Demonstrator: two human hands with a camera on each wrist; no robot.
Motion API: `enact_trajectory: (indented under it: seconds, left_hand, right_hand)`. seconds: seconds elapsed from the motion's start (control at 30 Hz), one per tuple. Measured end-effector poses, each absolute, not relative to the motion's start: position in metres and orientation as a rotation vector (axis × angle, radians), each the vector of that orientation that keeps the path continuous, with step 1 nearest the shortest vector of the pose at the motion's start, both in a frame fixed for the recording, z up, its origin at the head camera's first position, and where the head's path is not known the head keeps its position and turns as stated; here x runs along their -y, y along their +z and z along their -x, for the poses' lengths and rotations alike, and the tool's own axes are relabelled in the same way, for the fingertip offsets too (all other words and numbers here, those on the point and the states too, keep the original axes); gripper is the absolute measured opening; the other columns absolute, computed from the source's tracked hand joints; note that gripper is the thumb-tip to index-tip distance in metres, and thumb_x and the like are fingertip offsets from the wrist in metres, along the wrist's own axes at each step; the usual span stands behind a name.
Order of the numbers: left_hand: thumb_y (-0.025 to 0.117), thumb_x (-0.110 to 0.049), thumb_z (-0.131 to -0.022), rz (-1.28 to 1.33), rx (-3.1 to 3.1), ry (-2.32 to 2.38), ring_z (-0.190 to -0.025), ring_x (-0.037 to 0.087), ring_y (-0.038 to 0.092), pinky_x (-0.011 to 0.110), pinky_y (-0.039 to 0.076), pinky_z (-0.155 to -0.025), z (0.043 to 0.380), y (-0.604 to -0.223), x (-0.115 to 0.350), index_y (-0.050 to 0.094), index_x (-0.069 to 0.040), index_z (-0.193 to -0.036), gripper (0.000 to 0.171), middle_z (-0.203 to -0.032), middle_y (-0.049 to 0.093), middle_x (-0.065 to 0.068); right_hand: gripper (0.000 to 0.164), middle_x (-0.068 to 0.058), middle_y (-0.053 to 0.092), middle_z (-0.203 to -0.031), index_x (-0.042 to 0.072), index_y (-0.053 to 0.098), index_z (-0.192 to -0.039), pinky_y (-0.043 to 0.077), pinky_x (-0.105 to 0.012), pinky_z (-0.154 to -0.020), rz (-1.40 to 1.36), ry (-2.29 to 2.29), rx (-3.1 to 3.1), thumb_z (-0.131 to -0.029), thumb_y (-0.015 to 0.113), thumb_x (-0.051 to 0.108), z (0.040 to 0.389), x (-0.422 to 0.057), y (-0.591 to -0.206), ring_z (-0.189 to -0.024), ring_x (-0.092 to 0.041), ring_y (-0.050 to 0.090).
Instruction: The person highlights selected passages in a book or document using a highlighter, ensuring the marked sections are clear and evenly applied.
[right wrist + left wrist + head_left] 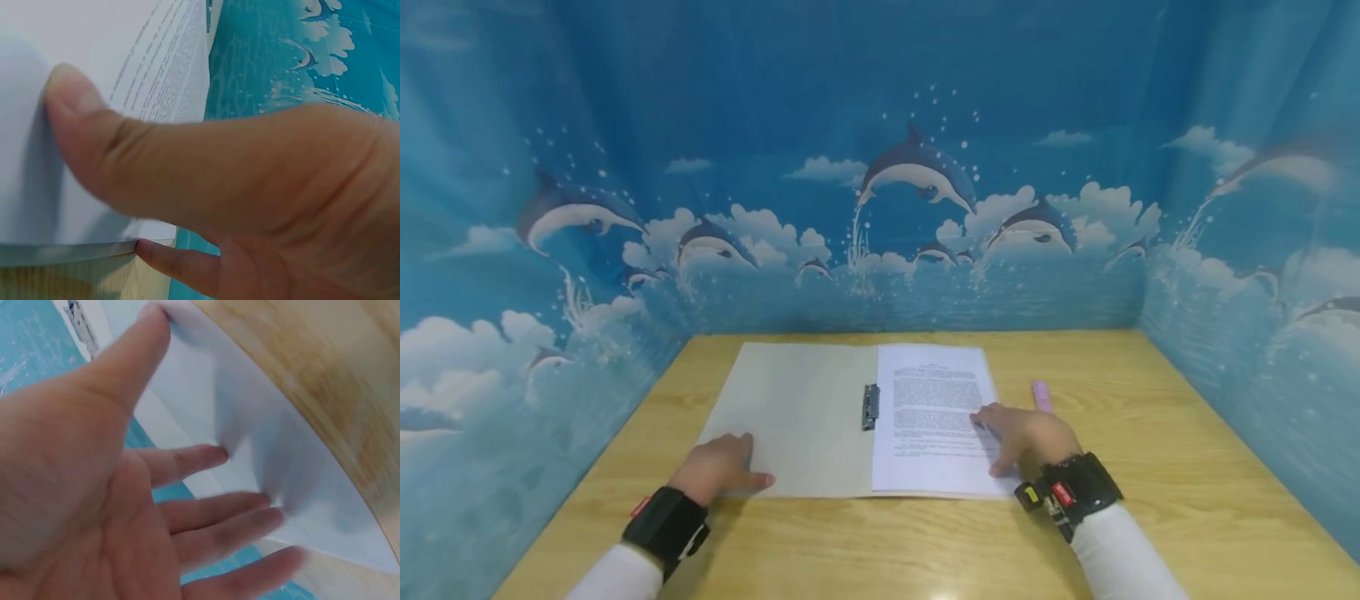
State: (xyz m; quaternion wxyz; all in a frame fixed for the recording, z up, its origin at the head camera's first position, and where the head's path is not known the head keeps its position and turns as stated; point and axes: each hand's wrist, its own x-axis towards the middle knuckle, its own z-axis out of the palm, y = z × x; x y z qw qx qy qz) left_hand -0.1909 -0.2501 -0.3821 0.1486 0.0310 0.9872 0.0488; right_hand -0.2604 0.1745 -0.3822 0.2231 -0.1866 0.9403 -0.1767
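A cream clip folder lies spread open on a wood-grain table — metal clip near its fold, printed white paper covering the right side.

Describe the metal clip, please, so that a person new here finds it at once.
On the wooden table lies an open folder, pale cover on the left and printed pages on the right. At its middle, along the left edge of the pages, sits the metal clip. It is small and dark grey, unlike the pale cover and white pages beside it.
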Motion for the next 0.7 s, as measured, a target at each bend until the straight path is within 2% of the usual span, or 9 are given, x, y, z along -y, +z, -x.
enact_trajectory:
  seconds: [0.13,0.27,0.33,0.5,0.57,0.7]
  left_hand:
    - [0.068,-0.05,-0.076,-0.117,-2.836,0.134,-0.111,0.056,0.045,0.064,0.043,-0.093,0.192,-0.385,0.25,0.05,0.013,-0.12,0.079,-0.118,0.051,0.041]
    - [0.068,-0.047,-0.078,-0.102,-2.786,0.212,-0.118,0.056,0.039,0.062,0.038,-0.099,0.196,-0.388,0.254,0.04,0.018,-0.128,0.087,-0.127,0.045,0.045]
    - [0.069,-0.045,-0.078,-0.116,-2.789,0.229,-0.118,0.054,0.042,0.061,0.039,-0.1,0.197,-0.388,0.254,0.035,0.018,-0.131,0.089,-0.128,0.045,0.045]
    - [0.071,-0.04,-0.077,-0.194,-2.849,0.219,-0.114,0.05,0.048,0.06,0.043,-0.096,0.195,-0.387,0.252,0.038,0.007,-0.135,0.082,-0.124,0.052,0.039]
    - [0.071,-0.039,-0.076,-0.209,-2.852,0.217,-0.115,0.05,0.048,0.06,0.043,-0.096,0.195,-0.388,0.252,0.04,0.003,-0.136,0.08,-0.125,0.053,0.037]
    - [0.071,-0.038,-0.077,-0.205,-2.829,0.214,-0.117,0.051,0.045,0.061,0.041,-0.097,0.196,-0.389,0.251,0.04,0.002,-0.137,0.078,-0.128,0.051,0.037]
  right_hand:
    - [0.092,-0.027,0.025,-0.152,0.005,0.038,-0.141,0.022,-0.065,-0.11,0.548,-0.452,-2.599,-0.061,0.081,0.022,0.259,-0.174,-0.383,-0.136,-0.045,0.022]
    - [0.091,-0.027,0.024,-0.152,0.003,0.034,-0.143,0.022,-0.062,-0.111,0.641,-0.349,-2.594,-0.066,0.079,0.022,0.259,-0.173,-0.378,-0.137,-0.044,0.021]
    - [0.091,-0.026,0.021,-0.154,0.003,0.03,-0.145,0.022,-0.062,-0.111,0.662,-0.278,-2.575,-0.07,0.076,0.025,0.259,-0.173,-0.376,-0.138,-0.044,0.02]
    - [0.089,-0.024,0.011,-0.157,0.007,0.017,-0.149,0.018,-0.067,-0.11,0.711,-0.157,-2.527,-0.082,0.062,0.045,0.26,-0.18,-0.383,-0.139,-0.045,0.012]
    - [0.09,-0.024,0.009,-0.157,0.007,0.014,-0.149,0.017,-0.069,-0.109,0.729,-0.174,-2.529,-0.084,0.058,0.051,0.257,-0.181,-0.388,-0.139,-0.046,0.01]
    - [0.093,-0.025,0.007,-0.157,0.007,0.013,-0.15,0.018,-0.071,-0.107,0.71,-0.231,-2.554,-0.083,0.057,0.055,0.249,-0.18,-0.389,-0.139,-0.047,0.009]
